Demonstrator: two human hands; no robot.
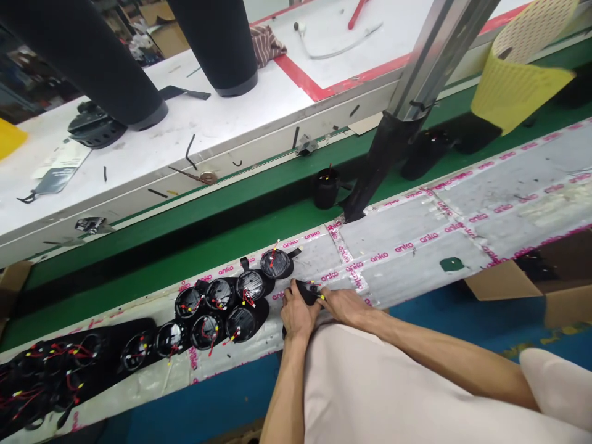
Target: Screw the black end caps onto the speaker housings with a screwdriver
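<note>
On the taped table (407, 246), the left hand (297, 313) and right hand (345, 305) each close their grip on a small black part (308, 290) held between them, with clustered round black units (222, 305) just left of the grip, seemingly mid-assembly and needing careful fingertip work on its thin wires.

Surface materials at the counter (407, 246)

The counter wears a dull, wrinkled grey film, seamed with glossy printed tape (430, 236). The round housings (240, 324) are black plastic with glossy faces and smooth red-insulated leads. The small part (308, 288) between left grip (296, 313) and right grip (345, 305) is matt black plastic. The belt (231, 228) is matt green, the post (435, 49) bright metal, the box (499, 280) plain brown cardboard.
</note>
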